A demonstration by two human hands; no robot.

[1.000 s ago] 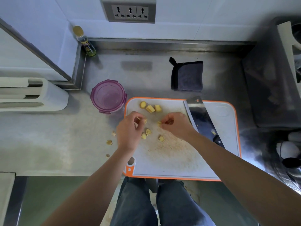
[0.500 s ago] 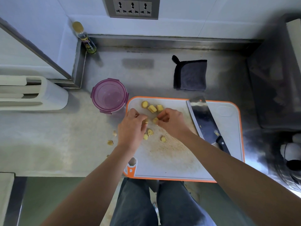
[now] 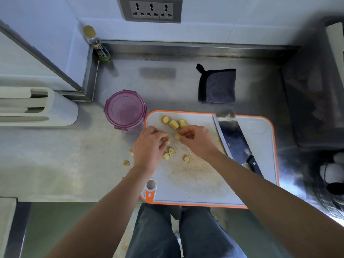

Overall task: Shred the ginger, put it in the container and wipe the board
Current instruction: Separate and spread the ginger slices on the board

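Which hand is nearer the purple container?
Left. The left hand sits just below and right of the purple container, at the cutting board's left edge; the right hand is farther right, mid-board, toward the cleaver. Both pinch ginger pieces.

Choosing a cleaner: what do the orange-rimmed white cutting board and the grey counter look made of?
Orange-rimmed white cutting board: probably matte plastic, from its moulded rim and handle hole. Grey counter: likely brushed stainless steel, given its dull reflective sheen.
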